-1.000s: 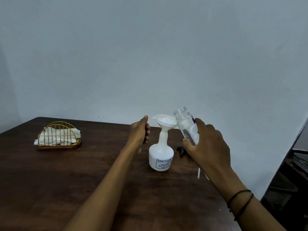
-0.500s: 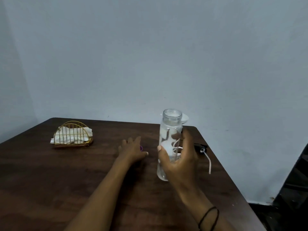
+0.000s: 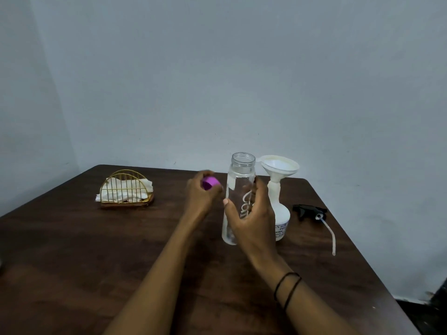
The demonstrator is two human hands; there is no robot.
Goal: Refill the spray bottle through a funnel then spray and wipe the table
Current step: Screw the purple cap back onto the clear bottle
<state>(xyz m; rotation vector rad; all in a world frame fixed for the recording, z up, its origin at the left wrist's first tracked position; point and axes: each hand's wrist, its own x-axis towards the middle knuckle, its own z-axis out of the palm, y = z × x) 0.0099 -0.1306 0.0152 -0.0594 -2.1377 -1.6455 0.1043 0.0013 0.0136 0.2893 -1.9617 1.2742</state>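
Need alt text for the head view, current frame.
A person's right hand holds an open clear bottle upright on a dark wooden table; the left hand holds its purple cap. Behind stands a white spray bottle with a funnel in its neck.

Right hand (image 3: 254,218) grips clear water bottle (image 3: 239,180), upright, mouth open, btm on or just above dark wood table (image 3: 72,262). Left hand (image 3: 200,197) holds purple cap (image 3: 210,183) just left of bottle. White spray bottle (image 3: 280,213) w/ white funnel (image 3: 279,166) in its neck stands behind right hand, near far edge. Black trigger head (image 3: 309,211) w/ dip tube lies by right edge. Gold wire holder (image 3: 125,189) w/ white napkins (image 3: 147,186) toward far-left corner.
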